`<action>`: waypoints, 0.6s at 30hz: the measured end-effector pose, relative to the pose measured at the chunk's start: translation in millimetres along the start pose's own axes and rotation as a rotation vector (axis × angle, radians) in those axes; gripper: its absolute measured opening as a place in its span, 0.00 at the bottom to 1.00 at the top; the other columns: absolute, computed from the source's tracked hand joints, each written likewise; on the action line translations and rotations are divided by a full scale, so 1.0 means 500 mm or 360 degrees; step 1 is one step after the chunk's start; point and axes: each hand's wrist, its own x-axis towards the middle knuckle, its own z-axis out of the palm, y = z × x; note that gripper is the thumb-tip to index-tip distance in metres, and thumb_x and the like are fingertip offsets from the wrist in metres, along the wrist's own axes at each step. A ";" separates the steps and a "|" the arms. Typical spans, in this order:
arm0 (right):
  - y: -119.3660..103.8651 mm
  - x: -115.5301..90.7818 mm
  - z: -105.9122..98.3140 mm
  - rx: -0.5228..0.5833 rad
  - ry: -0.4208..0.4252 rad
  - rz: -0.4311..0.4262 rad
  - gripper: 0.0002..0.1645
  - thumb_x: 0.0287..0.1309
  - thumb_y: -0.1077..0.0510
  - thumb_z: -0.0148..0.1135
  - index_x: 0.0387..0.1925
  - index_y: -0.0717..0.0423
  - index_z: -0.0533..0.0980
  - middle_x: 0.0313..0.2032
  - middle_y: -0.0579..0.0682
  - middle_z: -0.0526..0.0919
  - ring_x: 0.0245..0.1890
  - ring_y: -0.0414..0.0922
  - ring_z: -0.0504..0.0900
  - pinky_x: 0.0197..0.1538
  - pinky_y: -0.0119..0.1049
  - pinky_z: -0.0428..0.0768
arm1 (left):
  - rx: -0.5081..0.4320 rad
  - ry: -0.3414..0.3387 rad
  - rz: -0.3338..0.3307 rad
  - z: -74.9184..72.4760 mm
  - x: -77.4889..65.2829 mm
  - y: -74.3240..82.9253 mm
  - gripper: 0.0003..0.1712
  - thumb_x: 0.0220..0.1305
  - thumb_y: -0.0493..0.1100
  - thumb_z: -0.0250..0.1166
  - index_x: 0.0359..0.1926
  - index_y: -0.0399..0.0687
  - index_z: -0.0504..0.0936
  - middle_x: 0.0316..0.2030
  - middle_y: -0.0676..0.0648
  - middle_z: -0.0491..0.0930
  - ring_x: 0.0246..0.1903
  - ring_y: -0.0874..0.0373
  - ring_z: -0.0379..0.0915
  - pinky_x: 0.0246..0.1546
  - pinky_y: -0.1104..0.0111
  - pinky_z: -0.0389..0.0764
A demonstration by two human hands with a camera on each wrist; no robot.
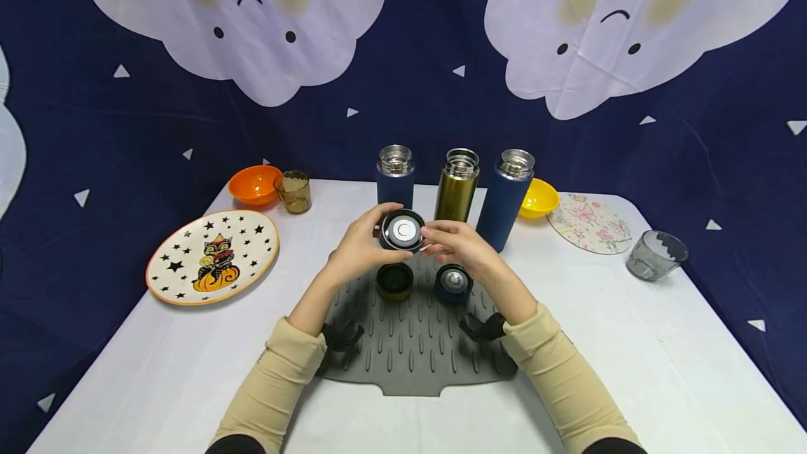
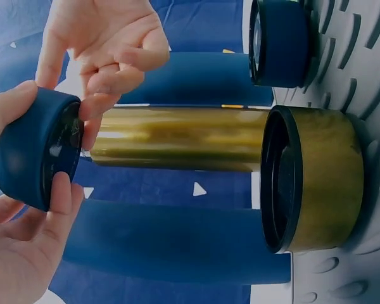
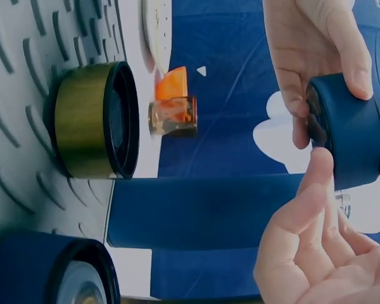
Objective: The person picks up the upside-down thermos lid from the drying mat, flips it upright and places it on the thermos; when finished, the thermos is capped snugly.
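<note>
A dark blue bottle lid (image 1: pixel 403 230) is held up above the grey mat, its inner side with a pale round disc turned toward the head camera. My left hand (image 1: pixel 359 244) grips it from the left, thumb and fingers around its side. From the right, my right hand (image 1: pixel 463 247) pinches the lid's edge between thumb and index finger, the other fingers curled loosely. Below the hands, a gold lid (image 1: pixel 394 291) and a second blue lid (image 1: pixel 454 291) lie inner side up on the mat. Behind stand a blue bottle (image 1: pixel 395 188), a gold bottle (image 1: pixel 455 195) and another blue bottle (image 1: pixel 502 212), all uncapped.
The grey ridged mat (image 1: pixel 412 349) lies on the white table (image 1: pixel 630 349). To the left are a cat-patterned plate (image 1: pixel 183 244), an orange bowl (image 1: pixel 252 186) and an amber glass (image 1: pixel 293 193). Rightward sit a yellow bowl (image 1: pixel 539 200), a floral round board (image 1: pixel 592 226) and a grey glass (image 1: pixel 656 258).
</note>
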 end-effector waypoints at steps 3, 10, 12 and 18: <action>0.002 0.001 0.000 0.0061 -0.0008 -0.0028 0.26 0.65 0.58 0.48 0.59 0.71 0.61 0.27 0.41 0.79 0.29 0.35 0.80 0.31 0.27 0.76 | -0.0094 -0.0029 -0.0007 0.001 0.000 0.000 0.46 0.45 0.38 0.74 0.66 0.44 0.61 0.59 0.42 0.67 0.52 0.50 0.68 0.49 0.56 0.73; 0.011 0.004 0.001 0.0079 -0.0014 -0.0164 0.24 0.63 0.64 0.50 0.58 0.72 0.63 0.29 0.42 0.79 0.30 0.36 0.81 0.40 0.33 0.80 | -0.0545 -0.0126 -0.0328 -0.005 0.003 0.000 0.42 0.57 0.40 0.65 0.69 0.47 0.53 0.60 0.39 0.61 0.46 0.49 0.71 0.43 0.58 0.77; 0.014 0.004 0.001 0.0062 0.0000 -0.0210 0.24 0.62 0.65 0.51 0.58 0.72 0.63 0.30 0.43 0.78 0.30 0.37 0.81 0.42 0.35 0.80 | -0.0683 -0.0129 -0.0455 -0.009 0.003 -0.003 0.36 0.62 0.44 0.59 0.68 0.44 0.55 0.58 0.37 0.62 0.41 0.52 0.73 0.42 0.60 0.78; 0.018 0.000 0.003 -0.0040 0.0060 -0.0339 0.26 0.59 0.66 0.55 0.58 0.71 0.64 0.33 0.46 0.76 0.34 0.38 0.78 0.42 0.35 0.79 | -0.0880 -0.0196 -0.0706 -0.015 0.006 -0.016 0.34 0.66 0.56 0.48 0.62 0.36 0.60 0.47 0.38 0.68 0.28 0.56 0.77 0.35 0.64 0.81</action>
